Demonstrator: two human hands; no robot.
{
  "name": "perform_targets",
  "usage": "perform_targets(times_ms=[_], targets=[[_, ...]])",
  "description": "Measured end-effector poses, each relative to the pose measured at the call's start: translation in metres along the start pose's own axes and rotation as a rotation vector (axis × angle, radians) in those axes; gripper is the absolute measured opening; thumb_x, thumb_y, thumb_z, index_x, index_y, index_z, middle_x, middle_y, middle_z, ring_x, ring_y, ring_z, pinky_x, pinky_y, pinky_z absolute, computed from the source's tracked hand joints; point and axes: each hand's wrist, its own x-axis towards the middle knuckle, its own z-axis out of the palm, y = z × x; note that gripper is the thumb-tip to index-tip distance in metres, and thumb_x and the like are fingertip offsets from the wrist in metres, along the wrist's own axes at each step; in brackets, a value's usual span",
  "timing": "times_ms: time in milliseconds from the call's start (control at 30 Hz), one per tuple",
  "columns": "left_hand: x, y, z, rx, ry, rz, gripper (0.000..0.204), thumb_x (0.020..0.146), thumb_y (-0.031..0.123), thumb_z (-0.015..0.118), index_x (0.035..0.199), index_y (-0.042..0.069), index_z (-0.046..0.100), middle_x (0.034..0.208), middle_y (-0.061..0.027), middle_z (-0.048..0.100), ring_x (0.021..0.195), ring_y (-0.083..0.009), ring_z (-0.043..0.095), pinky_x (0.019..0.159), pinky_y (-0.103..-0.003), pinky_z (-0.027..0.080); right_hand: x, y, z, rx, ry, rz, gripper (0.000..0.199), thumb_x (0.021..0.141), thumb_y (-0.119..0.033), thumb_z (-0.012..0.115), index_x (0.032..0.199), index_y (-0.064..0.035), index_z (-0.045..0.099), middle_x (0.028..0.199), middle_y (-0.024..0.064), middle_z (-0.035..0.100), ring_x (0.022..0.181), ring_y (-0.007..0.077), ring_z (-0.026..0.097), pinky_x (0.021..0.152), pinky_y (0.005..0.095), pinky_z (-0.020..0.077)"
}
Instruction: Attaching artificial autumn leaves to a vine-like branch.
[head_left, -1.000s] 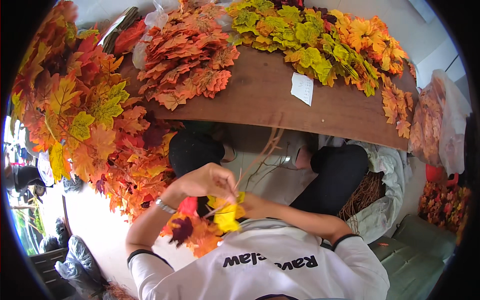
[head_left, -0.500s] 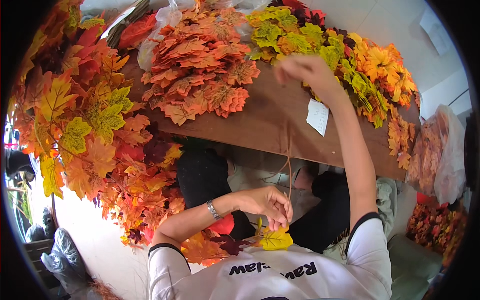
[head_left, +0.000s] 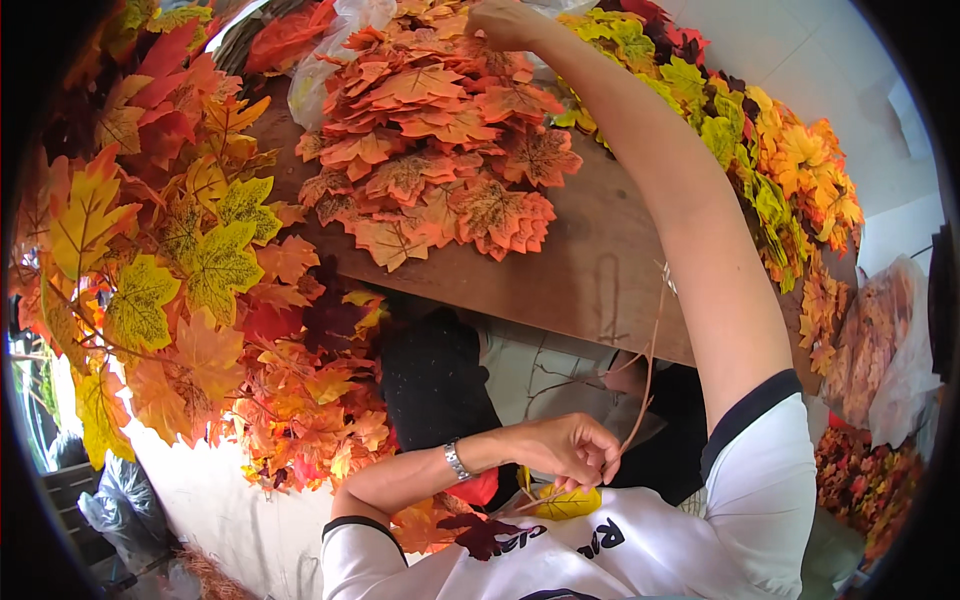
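Close to my chest, my left hand (head_left: 575, 450) pinches a thin brown artificial branch (head_left: 650, 370), whose bare end rises toward the table edge. A yellow leaf (head_left: 568, 502) and a dark red leaf (head_left: 485, 535) lie against my shirt below that hand, seemingly on the same branch. My right arm stretches far across the table. At the top edge of the picture, my right hand (head_left: 508, 24) touches the far end of a heap of orange maple leaves (head_left: 430, 130). Its fingers are bent down and mostly hidden, so whether they grip a leaf does not show.
A brown table (head_left: 590, 240) carries the leaves. Yellow-green leaves (head_left: 720, 140) and yellow-orange leaves (head_left: 800, 160) line its right side. Bushy leaf branches (head_left: 200, 260) crowd the left. A clear plastic bag of leaves (head_left: 880, 340) stands at the right.
My right hand has gone from above the yellow-green leaves leftward and away to the orange heap. My left hand keeps the branch, which now leans more to the right.
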Motion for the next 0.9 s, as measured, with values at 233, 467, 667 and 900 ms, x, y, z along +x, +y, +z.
perform_targets(times_ms=[233, 467, 667, 900], targets=[[-0.003, 0.003, 0.003, -0.065, -0.01, -0.019, 0.011, 0.085, 0.004, 0.057, 0.093, -0.003, 0.059, 0.074, -0.007, 0.062, 0.059, -0.0092, 0.059, 0.053, -0.021, 0.049, -0.029, 0.063, -0.016, -0.09, 0.029, 0.083, 0.01, 0.073, -0.007, 0.056, 0.069, -0.0004, 0.063, 0.073, 0.0163, 0.062, 0.075, 0.0314, 0.06, 0.066, 0.0413, 0.0462], [-0.017, 0.004, 0.002, -0.107, 0.06, 0.103, 0.013, 0.084, 0.002, 0.058, 0.096, -0.005, 0.058, 0.08, -0.0123, 0.065, 0.06, -0.0119, 0.061, 0.054, -0.023, 0.05, -0.157, -0.009, -0.136, 0.843, 0.283, 0.58, 0.014, 0.072, -0.011, 0.066, 0.069, 0.002, 0.064, 0.06, 0.0131, 0.061, 0.055, 0.0191, 0.058, 0.051, 0.0316, 0.0447], [-0.001, 0.032, 0.005, -0.013, 0.307, 0.377, 0.01, 0.081, -0.003, 0.06, 0.09, -0.005, 0.056, 0.077, -0.0148, 0.065, 0.056, -0.0128, 0.061, 0.049, -0.022, 0.049, -0.333, -0.118, -0.125, 1.723, 0.744, 0.774, 0.026, 0.076, -0.01, 0.066, 0.098, -0.0008, 0.057, 0.082, 0.0054, 0.06, 0.064, 0.0139, 0.059, 0.059, 0.0249, 0.05], [0.025, 0.062, 0.012, 0.093, 0.611, 0.573, 0.028, 0.081, -0.005, 0.057, 0.107, -0.003, 0.047, 0.077, -0.0124, 0.063, 0.059, -0.0117, 0.06, 0.052, -0.022, 0.05, -0.381, -0.26, -0.092, 2.711, 0.863, 0.824, 0.018, 0.083, -0.014, 0.06, 0.095, 0.0003, 0.057, 0.08, 0.0087, 0.06, 0.069, 0.0189, 0.059, 0.065, 0.0305, 0.0502]])
